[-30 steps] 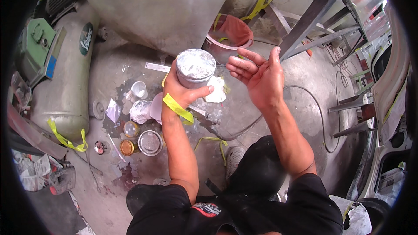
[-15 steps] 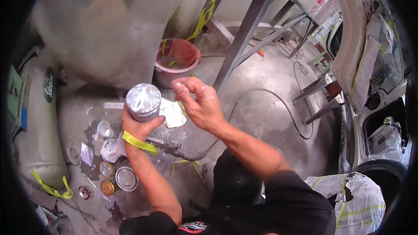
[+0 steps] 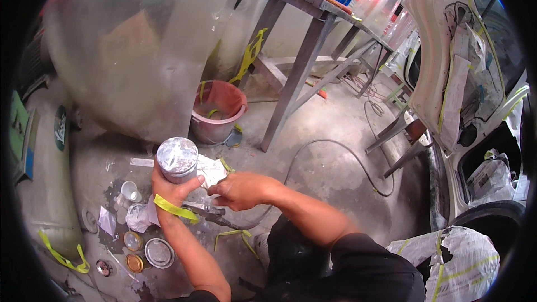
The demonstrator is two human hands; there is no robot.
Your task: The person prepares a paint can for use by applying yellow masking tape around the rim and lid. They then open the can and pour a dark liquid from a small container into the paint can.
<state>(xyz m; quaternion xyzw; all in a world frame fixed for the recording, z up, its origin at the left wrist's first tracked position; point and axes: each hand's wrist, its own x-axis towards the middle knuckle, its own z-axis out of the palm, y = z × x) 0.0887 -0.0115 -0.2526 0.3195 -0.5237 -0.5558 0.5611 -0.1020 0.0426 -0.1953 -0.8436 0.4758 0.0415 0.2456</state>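
Note:
My left hand (image 3: 173,189) grips a grey cylindrical cup (image 3: 178,162) with a splattered lid, and yellow tape (image 3: 174,208) crosses that wrist. Beneath it, a metal spray-gun-like tool (image 3: 206,210) joins a black hose; whether it connects to the cup is unclear. My right hand (image 3: 243,190), fingers curled, is just right of the cup; what they hold is hidden. A white pad (image 3: 211,169) lies behind it. On the floor at lower left are a plastic cup (image 3: 130,190), crumpled paper (image 3: 137,218) and several tins (image 3: 134,263).
A red bucket (image 3: 221,123) stands behind, beside plastic sheeting (image 3: 128,50) and a metal table (image 3: 302,45) with a can on top. A compressor tank (image 3: 45,190) is at left; a masked car door (image 3: 464,78) at right. The hose (image 3: 347,151) loops across the floor.
My right hand has gone from open palm to curled fingers and moved down beside the cup. The view has shifted, showing more of the table and car door, with my left hand lower in it.

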